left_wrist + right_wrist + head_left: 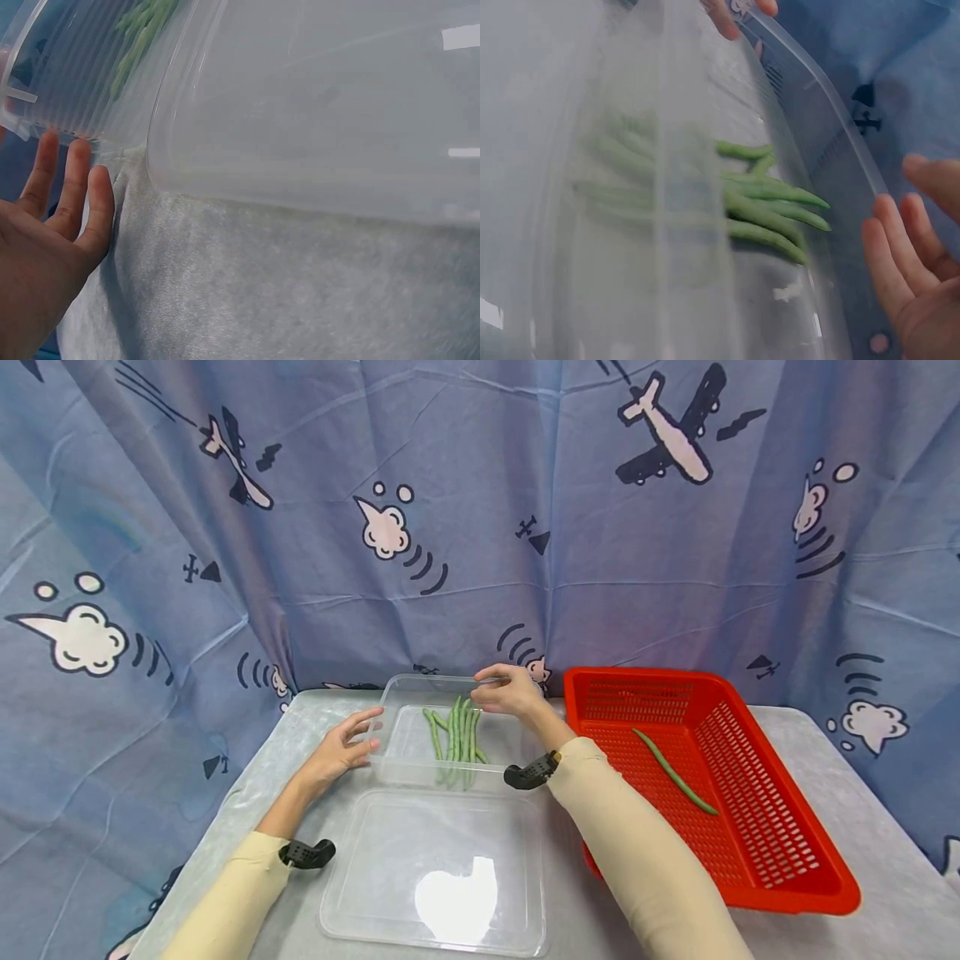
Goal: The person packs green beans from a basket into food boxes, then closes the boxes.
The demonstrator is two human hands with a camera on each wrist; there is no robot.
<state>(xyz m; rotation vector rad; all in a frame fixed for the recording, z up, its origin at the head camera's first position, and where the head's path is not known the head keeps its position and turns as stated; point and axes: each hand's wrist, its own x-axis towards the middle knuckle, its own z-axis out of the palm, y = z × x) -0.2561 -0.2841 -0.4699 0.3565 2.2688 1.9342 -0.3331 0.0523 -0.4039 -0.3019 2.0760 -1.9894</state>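
A clear plastic container stands at the back of the table with several green beans lying inside it. My left hand is at the container's left side, fingers spread and fingertips right at its wall. Over the back right part of the container is my right hand, its fingers extended with no bean between them. In the right wrist view the fingertips of that hand come close to the container's rim. A clear flat lid lies on the table just in front of the container.
To the right stands a red plastic basket with slotted walls, holding one long green bean. My right forearm passes over its left front edge. A blue printed curtain hangs behind the table.
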